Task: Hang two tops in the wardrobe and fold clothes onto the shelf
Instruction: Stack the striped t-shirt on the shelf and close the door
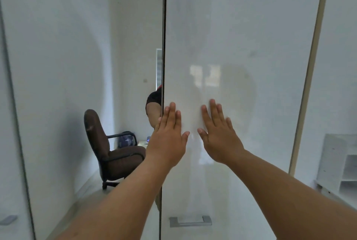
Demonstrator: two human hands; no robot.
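Note:
A glossy white wardrobe door (241,36) fills the middle and right of the head view. Both my hands lie flat against it with straight fingers. My left hand (168,137) touches the door at its left edge, next to the dark gap (163,46) between the doors. My right hand (218,133) presses the panel a little to the right. A grey metal handle (190,221) sits low on this door. The wardrobe's inside, the tops and the clothes are hidden.
The left door (67,65) is a mirror that reflects a brown office chair (108,152), a white room and part of my arm. Another small handle (8,219) shows at the lower left. White open shelving (340,164) stands at the right.

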